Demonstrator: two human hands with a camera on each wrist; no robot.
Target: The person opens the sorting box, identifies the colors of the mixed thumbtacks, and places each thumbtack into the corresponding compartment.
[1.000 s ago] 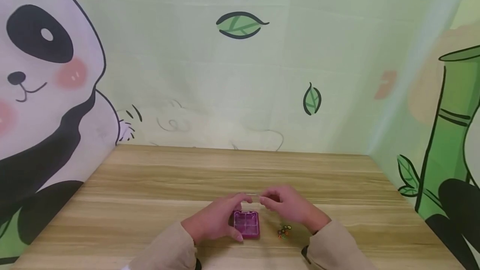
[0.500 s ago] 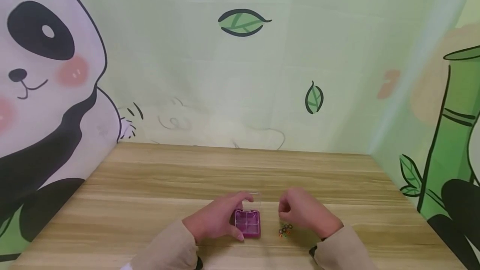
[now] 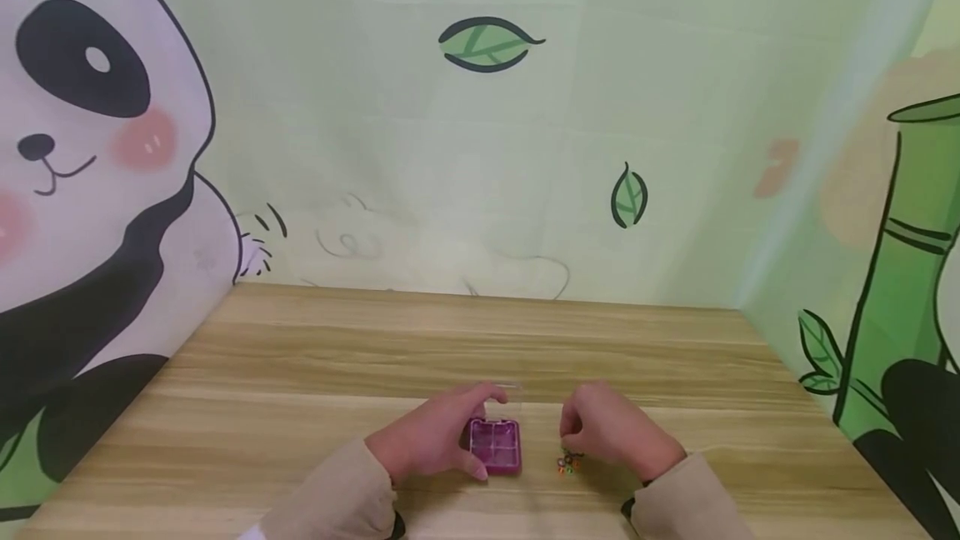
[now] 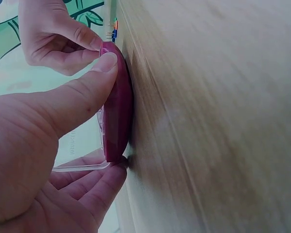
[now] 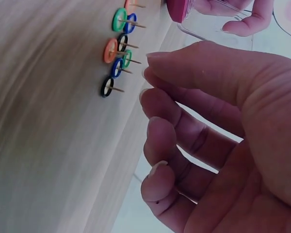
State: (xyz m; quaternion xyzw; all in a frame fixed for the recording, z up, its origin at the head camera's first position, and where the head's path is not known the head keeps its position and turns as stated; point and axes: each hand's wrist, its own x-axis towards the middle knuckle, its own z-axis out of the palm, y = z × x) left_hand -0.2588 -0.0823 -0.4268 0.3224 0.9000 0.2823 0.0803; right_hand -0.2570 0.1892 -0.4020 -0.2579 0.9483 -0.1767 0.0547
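A small purple box (image 3: pixel 494 447) with a divided inside lies on the table, its clear lid (image 3: pixel 513 399) swung back. My left hand (image 3: pixel 442 432) grips the box from the left, thumb (image 4: pixel 89 92) on the near wall and fingers around the hinge end. Several thumbtacks with coloured rims (image 3: pixel 567 464) lie points up to the right of the box. Just over them is my right hand (image 3: pixel 611 427); in the right wrist view its thumb and forefinger tips come close together beside the pin of a green thumbtack (image 5: pixel 127 58), with nothing visible between them.
The wooden table (image 3: pixel 360 332) runs back to a printed fabric backdrop (image 3: pixel 375 107) with a panda, leaves and bamboo. Light sleeves (image 3: pixel 330 494) cover both forearms.
My right hand has left the lid's edge, moved right and come down to the thumbtacks. My left hand stays on the box, which lies where it was.
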